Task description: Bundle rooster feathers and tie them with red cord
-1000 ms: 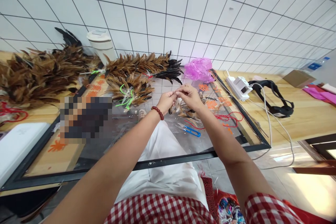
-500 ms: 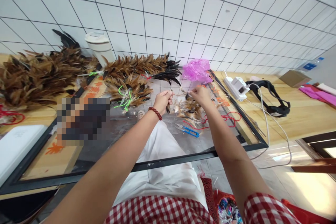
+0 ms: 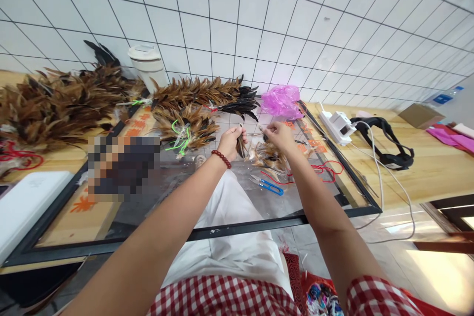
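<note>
My left hand (image 3: pixel 231 143), with a beaded bracelet on the wrist, is closed around a few dark feathers (image 3: pixel 241 147) that hang below its fingers. To its right, my right hand (image 3: pixel 280 135) pinches something small with a pale tip; what it is I cannot make out. Under the right hand lies a pile of loose brown feathers (image 3: pixel 272 156) on the glass top. Blue thread snips (image 3: pixel 272 187) and a tangle of red string (image 3: pixel 329 170) rest nearer to me. Left of the hands is a brown feather bundle with bright green ties (image 3: pixel 202 133).
A long feather strip (image 3: pixel 200 91) and a larger feather heap (image 3: pixel 55 103) lie along the back and left. Behind stand a white cup (image 3: pixel 148 66) and a pink plastic bag (image 3: pixel 281 101). A power strip (image 3: pixel 337 127) and a black headband frame (image 3: pixel 385 143) are on the right.
The thin strand that stretched between my hands no longer shows there. The feathers in my left hand have turned to hang more plainly downward. The whole view has shifted slightly.
</note>
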Available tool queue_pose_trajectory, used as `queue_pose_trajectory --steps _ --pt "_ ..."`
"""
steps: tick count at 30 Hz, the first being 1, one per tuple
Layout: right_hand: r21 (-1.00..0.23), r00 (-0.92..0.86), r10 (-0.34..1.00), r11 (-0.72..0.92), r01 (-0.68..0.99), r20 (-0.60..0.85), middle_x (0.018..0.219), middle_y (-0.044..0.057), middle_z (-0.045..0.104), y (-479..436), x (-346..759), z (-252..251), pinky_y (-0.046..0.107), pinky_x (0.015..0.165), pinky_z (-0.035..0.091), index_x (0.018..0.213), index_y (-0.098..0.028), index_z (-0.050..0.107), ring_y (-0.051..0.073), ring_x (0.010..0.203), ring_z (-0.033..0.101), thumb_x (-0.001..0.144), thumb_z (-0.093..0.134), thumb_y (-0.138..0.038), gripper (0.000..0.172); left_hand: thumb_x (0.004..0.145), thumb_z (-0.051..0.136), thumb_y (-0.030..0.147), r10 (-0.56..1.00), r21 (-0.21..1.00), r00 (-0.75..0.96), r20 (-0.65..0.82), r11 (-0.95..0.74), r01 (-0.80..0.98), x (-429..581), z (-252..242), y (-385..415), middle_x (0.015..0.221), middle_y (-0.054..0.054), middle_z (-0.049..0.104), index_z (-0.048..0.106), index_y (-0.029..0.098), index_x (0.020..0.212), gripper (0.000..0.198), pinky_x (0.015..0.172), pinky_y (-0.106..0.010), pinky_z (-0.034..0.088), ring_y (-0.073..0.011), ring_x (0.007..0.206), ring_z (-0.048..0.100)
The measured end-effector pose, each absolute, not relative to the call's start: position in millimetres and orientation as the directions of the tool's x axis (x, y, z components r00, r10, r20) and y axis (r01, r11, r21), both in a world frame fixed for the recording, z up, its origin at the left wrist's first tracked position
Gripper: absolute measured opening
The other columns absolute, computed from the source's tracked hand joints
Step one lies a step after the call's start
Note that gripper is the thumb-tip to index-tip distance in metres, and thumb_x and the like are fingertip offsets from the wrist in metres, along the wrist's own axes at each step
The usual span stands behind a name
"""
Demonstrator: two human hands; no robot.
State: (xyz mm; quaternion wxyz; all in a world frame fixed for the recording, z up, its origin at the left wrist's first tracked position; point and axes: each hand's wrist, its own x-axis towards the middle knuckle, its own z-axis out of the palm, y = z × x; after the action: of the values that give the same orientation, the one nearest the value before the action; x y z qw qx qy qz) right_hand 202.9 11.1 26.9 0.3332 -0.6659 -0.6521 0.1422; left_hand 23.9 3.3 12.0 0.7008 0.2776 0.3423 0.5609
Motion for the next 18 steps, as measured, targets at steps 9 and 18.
queue_pose_trajectory --steps 9,18 --pt "-0.780 0.107 0.986 0.031 0.625 0.125 0.063 -0.001 0.056 19 202 19 0.026 0.062 0.038 0.070 -0.018 0.058 0.013 0.061 0.049 0.074 0.057 -0.030 0.013 0.085 0.059 0.019 0.975 0.740 0.149 -0.163 0.220 -0.635 21 10 6 0.058 0.002 0.052 0.055 0.012 0.070 0.017 0.056 -0.020 0.049 -0.0061 0.049 0.051" --pt "-0.988 -0.087 0.994 0.082 0.128 0.071 0.056 -0.003 0.054 -2 159 28 0.023 0.055 0.034 0.067 -0.017 0.059 0.009 0.053 0.045 0.060 0.071 -0.046 0.032 0.076 0.069 0.018 0.985 0.751 0.124 -0.121 0.172 -0.637 26 10 3 0.064 -0.001 0.063 0.064 0.011 0.074 0.009 0.058 -0.021 0.047 -0.0084 0.056 0.057"
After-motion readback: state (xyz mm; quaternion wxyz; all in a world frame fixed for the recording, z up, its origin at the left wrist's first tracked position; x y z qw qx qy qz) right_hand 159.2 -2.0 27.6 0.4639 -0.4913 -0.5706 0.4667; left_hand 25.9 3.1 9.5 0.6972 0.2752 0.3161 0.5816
